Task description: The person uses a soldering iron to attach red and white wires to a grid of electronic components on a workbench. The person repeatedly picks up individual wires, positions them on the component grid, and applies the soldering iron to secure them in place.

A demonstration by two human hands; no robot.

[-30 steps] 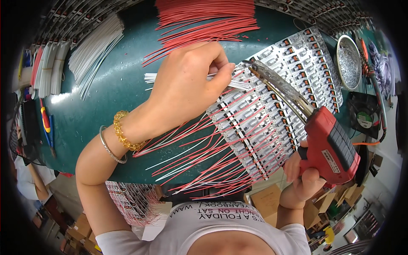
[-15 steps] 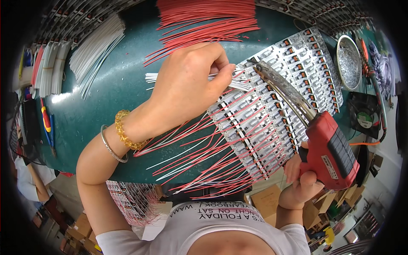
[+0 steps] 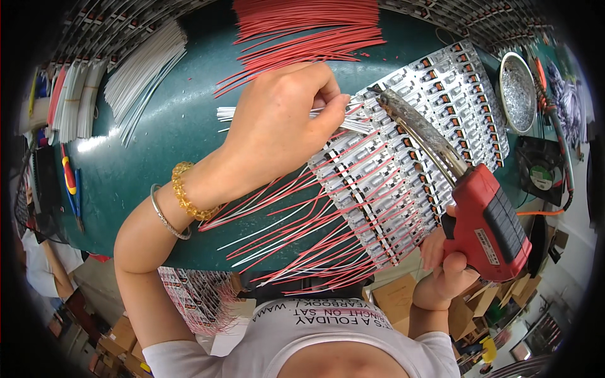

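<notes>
My left hand pinches a small bunch of white wires and holds their ends against a panel of small white circuit boards on the green table. My right hand grips a red soldering gun at the table's right edge. Its long crusted tip reaches up to the boards close to my left fingertips. Many red and white wires stick out from the boards toward me.
Loose red wires lie at the top, and white wires at the upper left. A round metal dish and a small fan sit at the right. Red and blue tools lie at the left. Cardboard boxes are below.
The soldering gun and my right hand have shifted slightly. My left hand stays pinched on the white wires at the same spot.
</notes>
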